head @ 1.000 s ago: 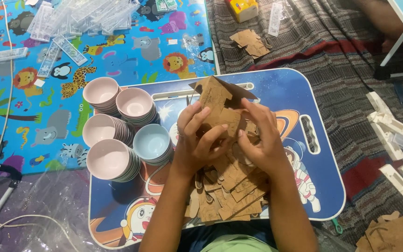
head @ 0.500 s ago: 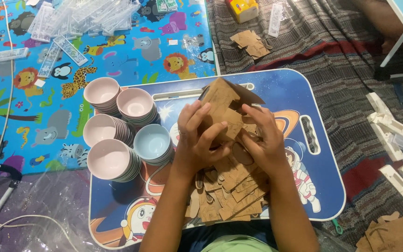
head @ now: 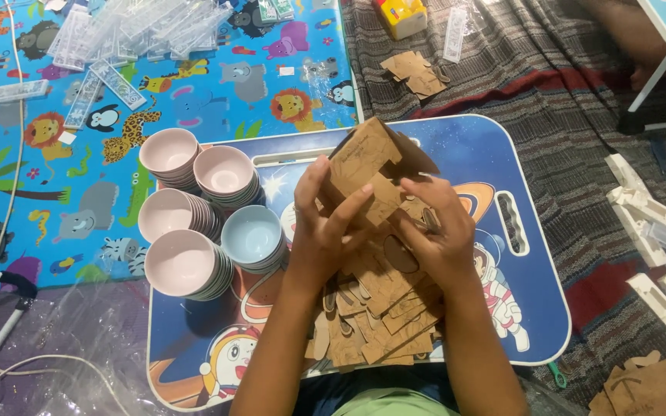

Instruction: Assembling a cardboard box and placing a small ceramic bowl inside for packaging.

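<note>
Both hands hold one brown cardboard piece [head: 368,166] up over the middle of the small blue table [head: 495,146]. The left hand [head: 325,227] grips it from the left side, with the thumb and fingers pressed on the flat brown face. The right hand [head: 437,231] grips it from the right and lower side, fingers curled around its edge. The piece is tilted, and its top points toward the far edge of the table.

Under the hands lies a pile of flat cardboard cutouts [head: 379,308]. The pile runs from the middle of the table down to the near edge.

On the left part of the table stand stacks of small bowls. Four stacks are pink [head: 169,150] and one stack is light blue [head: 252,235]. The blue stack is just beside the left hand. The top bowl of each stack has nothing in it.

Past the far left corner of the table, clear plastic strips [head: 117,38] lie on a colourful animal play mat [head: 55,177]. More brown cardboard bits [head: 418,71] lie on the striped rug [head: 549,85] beyond the far edge. White plastic parts [head: 657,231] lie off the right edge.
</note>
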